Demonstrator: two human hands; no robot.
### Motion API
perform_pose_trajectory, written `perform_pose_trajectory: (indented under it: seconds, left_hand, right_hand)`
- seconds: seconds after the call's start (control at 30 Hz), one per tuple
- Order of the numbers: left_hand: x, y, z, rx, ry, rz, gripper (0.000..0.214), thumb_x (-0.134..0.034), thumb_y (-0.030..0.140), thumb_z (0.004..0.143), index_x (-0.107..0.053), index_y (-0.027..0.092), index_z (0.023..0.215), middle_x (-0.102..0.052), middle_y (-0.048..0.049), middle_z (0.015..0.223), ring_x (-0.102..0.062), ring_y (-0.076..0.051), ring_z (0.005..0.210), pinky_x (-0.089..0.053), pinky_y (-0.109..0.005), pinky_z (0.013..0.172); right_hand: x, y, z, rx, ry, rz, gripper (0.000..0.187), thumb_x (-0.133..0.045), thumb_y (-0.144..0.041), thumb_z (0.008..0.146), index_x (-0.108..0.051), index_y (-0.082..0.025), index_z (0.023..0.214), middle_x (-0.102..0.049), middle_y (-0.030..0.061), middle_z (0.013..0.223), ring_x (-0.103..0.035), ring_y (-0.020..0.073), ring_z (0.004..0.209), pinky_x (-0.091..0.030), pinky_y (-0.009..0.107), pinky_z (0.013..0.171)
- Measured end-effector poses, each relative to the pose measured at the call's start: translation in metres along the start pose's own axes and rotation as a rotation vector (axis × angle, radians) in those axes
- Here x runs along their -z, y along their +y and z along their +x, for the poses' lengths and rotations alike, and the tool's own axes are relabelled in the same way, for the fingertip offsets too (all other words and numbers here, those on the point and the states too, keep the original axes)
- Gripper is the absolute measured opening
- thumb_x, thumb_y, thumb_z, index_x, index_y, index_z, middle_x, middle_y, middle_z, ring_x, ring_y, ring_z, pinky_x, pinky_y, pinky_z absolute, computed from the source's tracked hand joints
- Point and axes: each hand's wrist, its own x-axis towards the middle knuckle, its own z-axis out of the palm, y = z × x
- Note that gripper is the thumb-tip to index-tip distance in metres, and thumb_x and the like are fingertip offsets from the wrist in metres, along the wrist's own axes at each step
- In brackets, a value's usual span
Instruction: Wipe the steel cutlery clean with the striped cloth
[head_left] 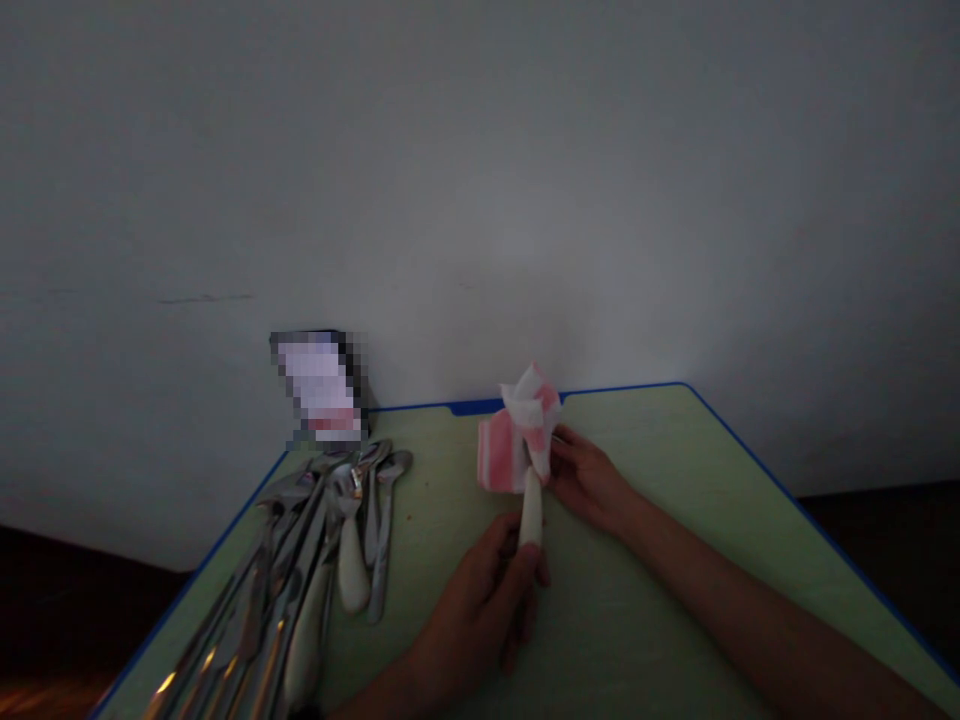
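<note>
My left hand [491, 595] is closed round the white handle [531, 510] of a piece of cutlery, which points away from me. The far end of that piece is covered by a pink-and-white striped cloth [502, 455], so its kind is hidden. From the right, my right hand [589, 480] grips the cloth, its fingertips partly behind the fabric. The cloth is bunched upward at the top and a flap hangs to the left.
A pile of metal cutlery [300, 540], with spoons, forks and some white handles, lies on the left of the green blue-edged table [652, 440]. Behind it a phone with a blurred screen [319, 385] leans near the grey wall [480, 200].
</note>
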Motion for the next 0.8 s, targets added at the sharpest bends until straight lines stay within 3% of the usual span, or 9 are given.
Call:
perform_pose_trajectory:
  seconds: [0.1, 0.23, 0.43, 0.6, 0.8]
  left_hand:
    - [0.000, -0.002, 0.000, 0.009, -0.003, 0.009, 0.029, -0.034, 0.046, 0.091, -0.043, 0.018, 0.093, -0.044, 0.0079, 0.051, -0.035, -0.004, 0.034, -0.030, -0.012, 0.031]
    - [0.000, -0.003, 0.000, 0.025, -0.013, 0.019, 0.030, -0.032, 0.046, 0.091, -0.044, 0.018, 0.089, -0.042, 0.0081, 0.049, -0.035, -0.004, 0.035, -0.028, -0.012, 0.031]
    - [0.000, -0.001, 0.000, 0.024, -0.030, 0.058, 0.030, -0.034, 0.046, 0.091, -0.044, 0.018, 0.086, -0.042, 0.0080, 0.050, -0.036, -0.004, 0.035, -0.029, -0.013, 0.031]
    - [0.000, -0.005, -0.001, 0.004, -0.021, 0.031, 0.029, -0.032, 0.045, 0.092, -0.044, 0.018, 0.086, -0.043, 0.0074, 0.051, -0.035, -0.004, 0.034, -0.027, -0.013, 0.031]
    - [-0.001, -0.008, -0.001, 0.007, 0.016, -0.063, 0.027, -0.033, 0.043, 0.092, -0.042, 0.019, 0.097, -0.049, 0.0057, 0.061, -0.043, -0.004, 0.036, -0.030, -0.012, 0.030]
  right_hand:
    - [0.000, -0.001, 0.000, -0.047, -0.022, 0.014, 0.012, -0.062, -0.023, 0.073, -0.062, -0.015, 0.082, -0.066, 0.0011, 0.075, -0.057, 0.0107, 0.064, -0.044, 0.024, 0.063]
    - [-0.002, -0.005, -0.002, -0.113, -0.043, 0.082, 0.031, -0.055, -0.044, 0.077, -0.062, -0.015, 0.084, -0.066, 0.0043, 0.078, -0.058, 0.0141, 0.066, -0.045, 0.028, 0.063]
    - [-0.009, -0.001, -0.005, 0.063, 0.017, -0.021, 0.016, -0.064, -0.024, 0.073, -0.062, -0.018, 0.087, -0.063, -0.0030, 0.071, -0.053, 0.0095, 0.060, -0.044, 0.021, 0.059]
    - [-0.004, 0.001, 0.004, 0.082, 0.107, 0.116, 0.012, -0.054, -0.026, 0.078, -0.063, -0.019, 0.075, -0.065, -0.0019, 0.073, -0.057, 0.0113, 0.067, -0.047, 0.024, 0.069]
    - [-0.015, -0.015, 0.000, 0.062, -0.105, 0.133, 0.042, -0.034, -0.047, 0.086, -0.061, -0.018, 0.101, -0.066, 0.0053, 0.095, -0.059, 0.0200, 0.090, -0.047, 0.034, 0.077]
